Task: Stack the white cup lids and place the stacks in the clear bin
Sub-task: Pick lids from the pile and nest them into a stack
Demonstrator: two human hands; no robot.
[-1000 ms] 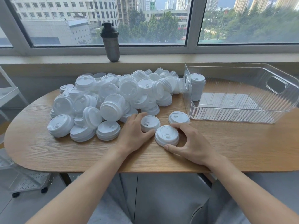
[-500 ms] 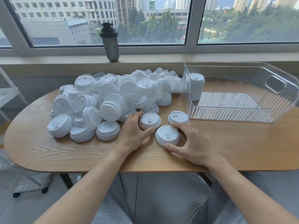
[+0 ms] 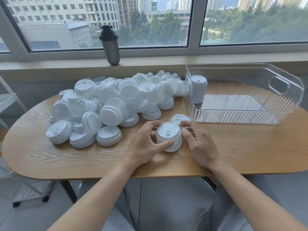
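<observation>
White lids (image 3: 106,104), ribbed clear bin (image 3: 250,114), wood-grain table (image 3: 66,157)

Counts of items on and around the table (image 3: 50,157).
One clear bin (image 3: 283,104) with one lid stack (image 3: 198,90) inside; one short stack (image 3: 168,139) between two hands; one single lid (image 3: 178,118); one loose heap of lids (image 3: 106,107), too many to count; one bottle (image 3: 110,45).

Your left hand (image 3: 146,144) sits at 9 o'clock of the short stack of white plastic cup lids (image 3: 168,139), thumb and fingers curled round its sides. Your right hand (image 3: 198,144) sits at 3 o'clock, fingertips (image 3: 184,130) touching the stack's top edge, fingers loosely bent. Both bare forearms come up from 6 o'clock, converging.
</observation>
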